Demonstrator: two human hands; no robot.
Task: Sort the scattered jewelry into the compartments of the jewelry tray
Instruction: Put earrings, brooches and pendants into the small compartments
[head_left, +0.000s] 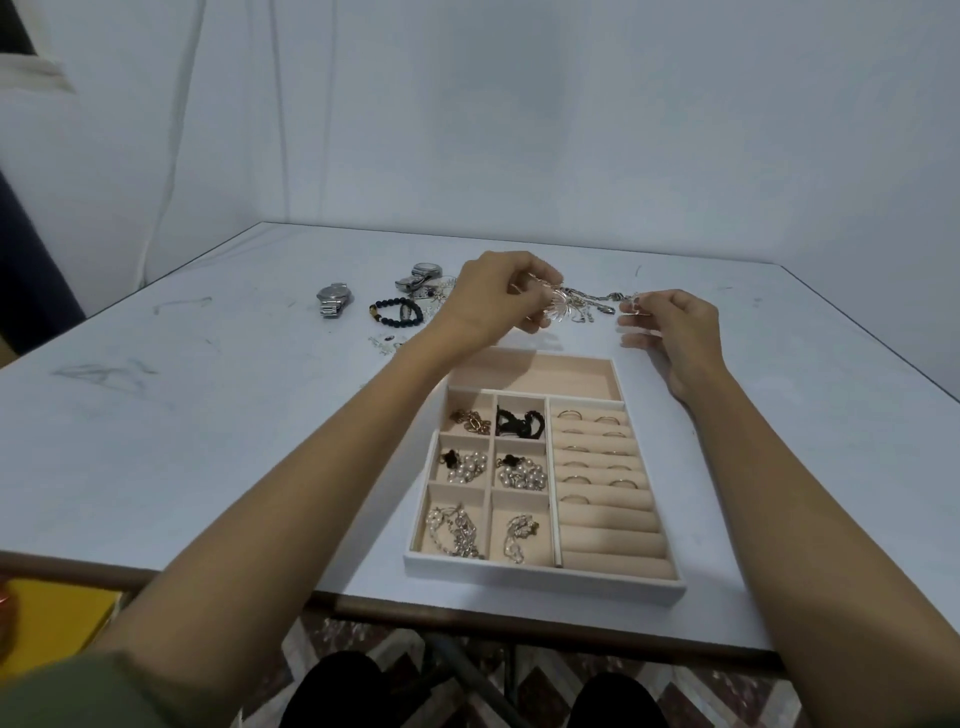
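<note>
Silver chain (582, 301): pinched between left hand (493, 299) and right hand (670, 332); best untangled above jewelry tray (540, 574) before lowering.

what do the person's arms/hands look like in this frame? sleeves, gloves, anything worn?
Both arms are bare from above the elbow down. The left hand and right hand have no gloves, and no watch, bracelet or rings show on the wrists or fingers. The only clothing at the arms is an olive-green short sleeve at the left upper arm. The right sleeve is out of frame.
</note>
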